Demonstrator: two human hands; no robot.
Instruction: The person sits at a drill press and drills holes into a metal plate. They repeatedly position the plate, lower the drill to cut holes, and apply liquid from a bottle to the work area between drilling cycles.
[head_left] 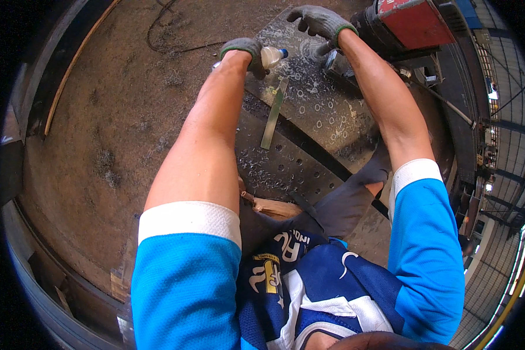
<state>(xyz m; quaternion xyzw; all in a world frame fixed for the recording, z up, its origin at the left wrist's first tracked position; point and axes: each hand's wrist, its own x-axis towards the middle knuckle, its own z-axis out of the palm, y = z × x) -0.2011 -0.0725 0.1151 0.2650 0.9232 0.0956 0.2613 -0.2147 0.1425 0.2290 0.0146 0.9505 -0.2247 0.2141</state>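
My left hand, in a grey glove with a green cuff, is closed around a clear plastic bottle with a blue cap. The bottle lies on its side over a steel plate that is dotted with holes and ring-shaped marks. To the right, my right hand, gloved the same way, reaches over the plate's far part with its fingers apart and nothing visible in them. Right beside it stands a red and black machine. A flat metal strip rests on the plate, nearer to me than the bottle.
Metal shavings are scattered over the brown floor surface on the left. A dark cable curls at the far left of the plate. Close to my body lies a piece of wood. A long rod extends at the right.
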